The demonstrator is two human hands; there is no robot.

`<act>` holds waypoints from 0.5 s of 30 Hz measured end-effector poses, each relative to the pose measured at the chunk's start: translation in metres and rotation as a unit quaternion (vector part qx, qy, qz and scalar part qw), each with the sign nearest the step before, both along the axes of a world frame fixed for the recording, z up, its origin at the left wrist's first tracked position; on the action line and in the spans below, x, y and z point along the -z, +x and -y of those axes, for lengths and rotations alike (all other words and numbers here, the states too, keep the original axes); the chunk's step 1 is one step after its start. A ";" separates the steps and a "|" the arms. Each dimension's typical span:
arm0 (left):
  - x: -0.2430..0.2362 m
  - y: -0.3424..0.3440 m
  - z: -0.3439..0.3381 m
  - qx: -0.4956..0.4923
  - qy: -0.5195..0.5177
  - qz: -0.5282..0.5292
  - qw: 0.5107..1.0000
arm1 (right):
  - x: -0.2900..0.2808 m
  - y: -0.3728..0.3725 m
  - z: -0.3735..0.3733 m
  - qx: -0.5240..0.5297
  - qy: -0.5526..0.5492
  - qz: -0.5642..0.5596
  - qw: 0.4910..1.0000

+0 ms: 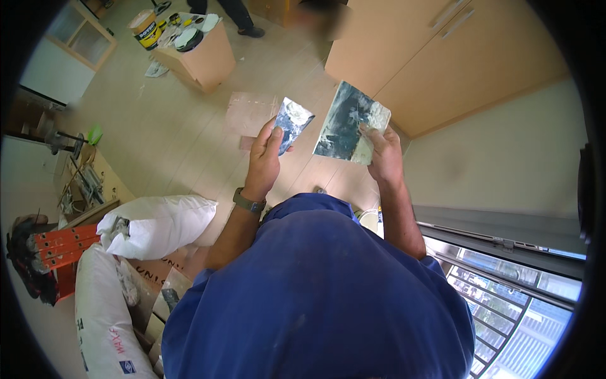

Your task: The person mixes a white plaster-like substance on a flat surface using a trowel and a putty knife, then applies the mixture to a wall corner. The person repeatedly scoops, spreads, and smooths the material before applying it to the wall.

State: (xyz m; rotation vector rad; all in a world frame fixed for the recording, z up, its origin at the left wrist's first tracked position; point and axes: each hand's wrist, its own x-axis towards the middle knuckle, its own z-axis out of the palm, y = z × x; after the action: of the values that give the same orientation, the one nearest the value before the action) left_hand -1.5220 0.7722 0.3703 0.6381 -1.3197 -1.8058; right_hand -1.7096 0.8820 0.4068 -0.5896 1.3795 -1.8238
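Observation:
My left hand (265,153), a dark watch band on its wrist, is closed on a small flat putty spreader (294,121). It is dark blue, wider at the far end, and has a thick white smear of paste there. My right hand (384,151) grips a larger square board (341,120) by its right side, thumb on top. This board is dark green-black, streaked with white, and pale paste coats its right edge. The two pieces are held up in front of me at about the same height, a small gap apart.
A wooden cabinet (442,50) stands ahead on the right, beside a pale wall (486,158) and a barred window (499,309). White sacks (164,221) and an orange ladder (66,243) lie at left. Farther off are a box (205,60), a yellow-black bucket (145,30) and a person's legs (237,12).

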 end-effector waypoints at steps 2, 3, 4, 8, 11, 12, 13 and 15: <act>0.003 -0.003 -0.009 0.000 -0.048 0.033 0.998 | 0.006 0.001 0.001 -0.004 0.013 -0.002 1.000; 0.005 -0.007 -0.014 -0.003 -0.076 0.052 0.996 | 0.016 -0.002 0.003 -0.001 0.026 -0.005 1.000; 0.007 -0.011 -0.018 -0.005 -0.105 0.072 0.992 | 0.025 -0.004 0.005 0.002 0.040 -0.007 0.999; -0.005 -0.023 -0.031 -0.059 -0.376 0.167 0.909 | 0.033 0.003 0.005 0.024 -0.008 0.036 0.999; -0.003 -0.023 -0.035 -0.057 -0.402 0.229 0.885 | 0.027 0.010 0.009 0.022 -0.050 0.154 0.987; -0.003 -0.023 -0.035 -0.057 -0.413 0.250 0.874 | 0.032 0.007 0.010 0.012 -0.054 0.168 0.984; -0.004 -0.022 -0.036 -0.051 -0.419 0.265 0.867 | 0.040 0.002 0.010 0.003 -0.058 0.182 0.982; -0.007 -0.018 -0.038 -0.041 -0.428 0.299 0.852 | 0.047 -0.001 0.008 -0.005 -0.058 0.210 0.976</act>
State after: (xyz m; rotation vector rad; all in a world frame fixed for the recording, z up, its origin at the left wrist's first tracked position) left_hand -1.5403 0.8106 0.3769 0.7347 -2.2539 -0.7680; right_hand -1.7110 0.8736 0.3597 -0.2448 0.9907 -1.8946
